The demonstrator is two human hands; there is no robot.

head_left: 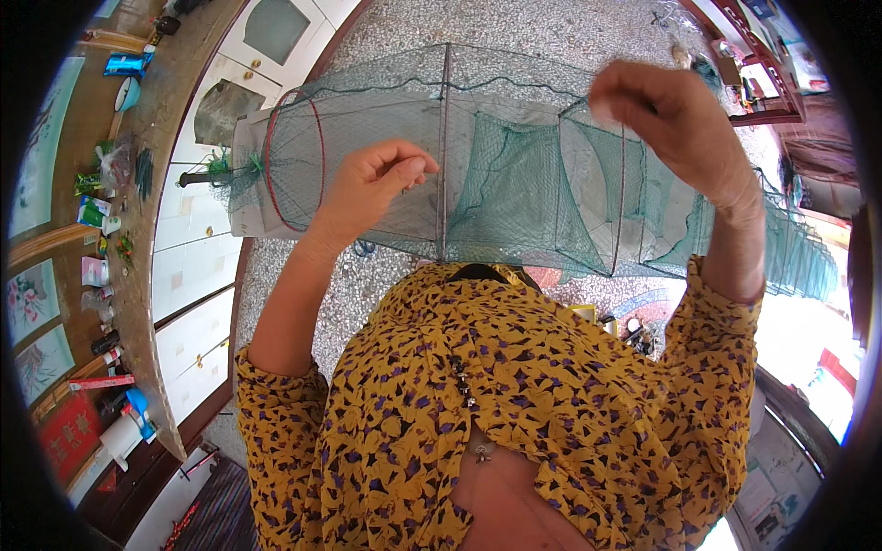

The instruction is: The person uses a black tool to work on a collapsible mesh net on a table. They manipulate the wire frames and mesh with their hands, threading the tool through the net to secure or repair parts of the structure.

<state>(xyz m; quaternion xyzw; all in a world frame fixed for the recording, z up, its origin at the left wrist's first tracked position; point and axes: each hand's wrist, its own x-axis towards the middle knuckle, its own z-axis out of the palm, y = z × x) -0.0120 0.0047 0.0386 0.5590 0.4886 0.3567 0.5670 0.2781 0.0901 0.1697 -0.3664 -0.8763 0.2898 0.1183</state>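
Observation:
A long green mesh fish trap [514, 184] with rectangular frames stretches across in front of me from left to right. A red ring [319, 156] shapes its gathered left end. My left hand [377, 188] is over the trap's left part, thumb and index finger pinched together near a dark upright frame bar [445, 138]. Whatever is in that pinch is too small to make out. Raised above the trap's right part is my right hand [675, 129], its fingers curled in and blurred at the tips. What they hold, if anything, is hidden.
Beneath the trap's left and middle part lies a grey board [386, 119] over a speckled floor [386, 37]. White cabinets [197, 211] with a cluttered wooden top [152, 303] run along the left. A dark red rack [767, 115] stands at the far right.

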